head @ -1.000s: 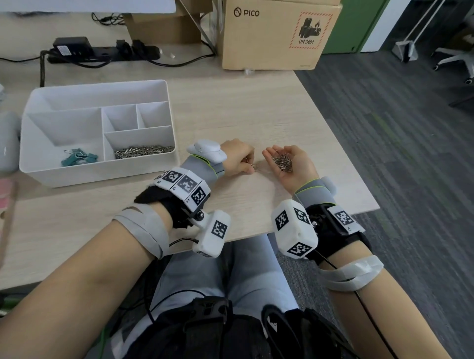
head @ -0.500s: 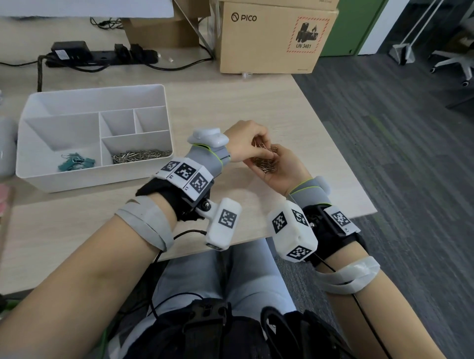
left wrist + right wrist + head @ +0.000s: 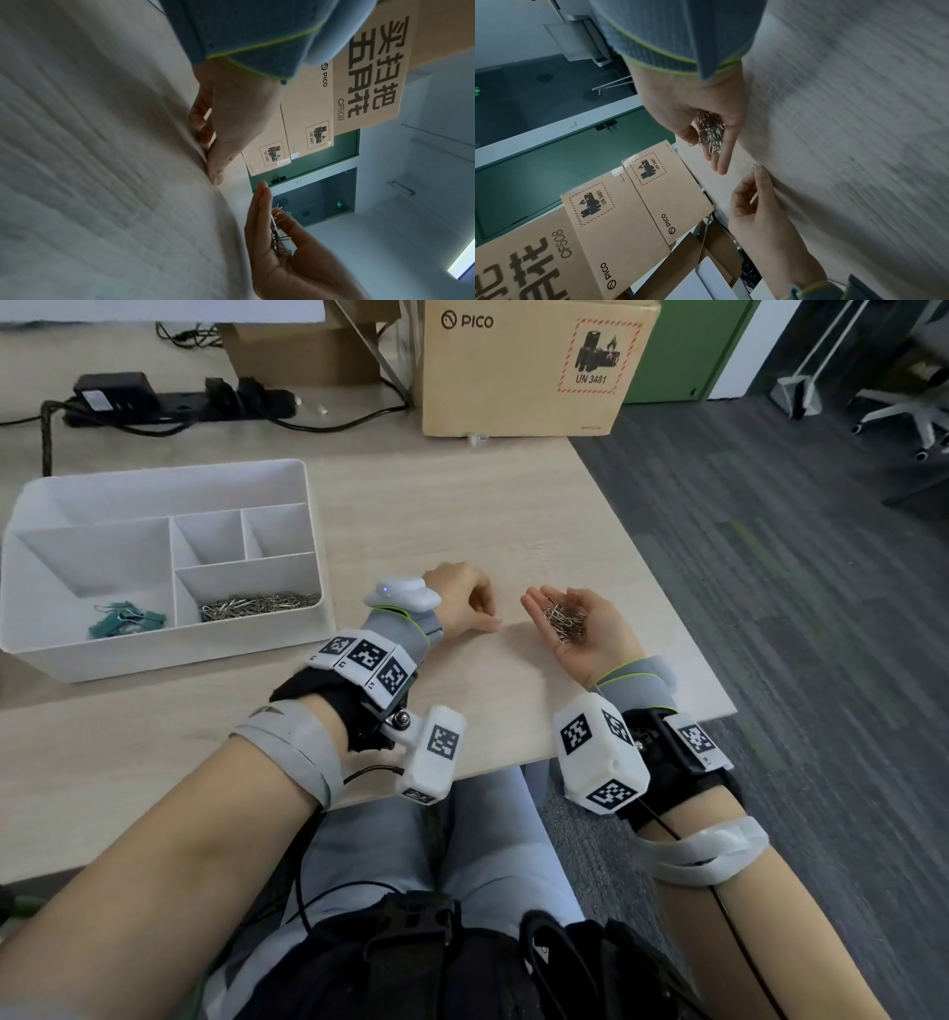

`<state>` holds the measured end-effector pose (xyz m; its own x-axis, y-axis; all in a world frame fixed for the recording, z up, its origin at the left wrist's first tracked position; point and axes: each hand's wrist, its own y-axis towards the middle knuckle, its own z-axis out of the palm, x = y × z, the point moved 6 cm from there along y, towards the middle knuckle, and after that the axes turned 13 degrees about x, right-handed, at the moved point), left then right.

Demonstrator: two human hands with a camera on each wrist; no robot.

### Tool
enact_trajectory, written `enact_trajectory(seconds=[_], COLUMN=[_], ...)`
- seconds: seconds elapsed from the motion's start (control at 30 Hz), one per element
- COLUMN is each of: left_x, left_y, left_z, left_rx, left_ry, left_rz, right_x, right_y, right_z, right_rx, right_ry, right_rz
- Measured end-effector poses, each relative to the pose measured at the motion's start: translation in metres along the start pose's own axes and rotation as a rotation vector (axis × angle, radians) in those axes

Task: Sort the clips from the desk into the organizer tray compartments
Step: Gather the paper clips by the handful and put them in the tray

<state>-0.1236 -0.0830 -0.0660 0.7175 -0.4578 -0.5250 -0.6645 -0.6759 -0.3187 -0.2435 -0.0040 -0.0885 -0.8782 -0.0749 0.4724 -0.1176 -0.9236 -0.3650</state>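
My right hand (image 3: 598, 634) lies palm up on the desk (image 3: 462, 505) and cradles a heap of silver paper clips (image 3: 565, 619) on its relaxed fingers. The heap also shows in the right wrist view (image 3: 712, 132) and the left wrist view (image 3: 279, 235). My left hand (image 3: 464, 603) rests just left of it, fingers loosely curled, thumb tip on the wood (image 3: 216, 178); I see no clip in it. The white organizer tray (image 3: 154, 472) stands at the left. Its front left compartment holds teal binder clips (image 3: 126, 618), its front right one silver paper clips (image 3: 257, 604).
A PICO cardboard box (image 3: 529, 367) stands at the back of the desk, with a black power strip (image 3: 169, 403) and cables to its left. The desk's right edge (image 3: 667, 608) runs close behind my right hand, with grey carpet beyond.
Half a second ago my left hand's fingertips were over the right palm at the clip heap. Now it has drawn back left onto the desk, and the right palm lies exposed.
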Motion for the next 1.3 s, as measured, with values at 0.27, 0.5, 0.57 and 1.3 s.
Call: enact_trajectory(seconds=[0.27,0.5,0.57,1.3], left_x=[0.002,-0.015,-0.023,0.104], left_y=[-0.004,-0.020,-0.024,-0.140], left_z=[0.001,-0.026,-0.030,-0.097], left_rx=[-0.035,-0.147,-0.144,-0.652], left_ry=[-0.002,-0.191,-0.156,-0.331], left_rz=[0.015,0.210,0.240,0.064], right_x=[-0.005,-0.018,-0.024,-0.128], right_y=[-0.001,0.003,0.004,0.008], right_z=[0.000,0.016,0.023,0.142], right_rx=[0.037,0.074,0.092,0.305], right_ry=[0.024,-0.059,-0.078,-0.157], right_rz=[0.037,0.072,0.093,0.290])
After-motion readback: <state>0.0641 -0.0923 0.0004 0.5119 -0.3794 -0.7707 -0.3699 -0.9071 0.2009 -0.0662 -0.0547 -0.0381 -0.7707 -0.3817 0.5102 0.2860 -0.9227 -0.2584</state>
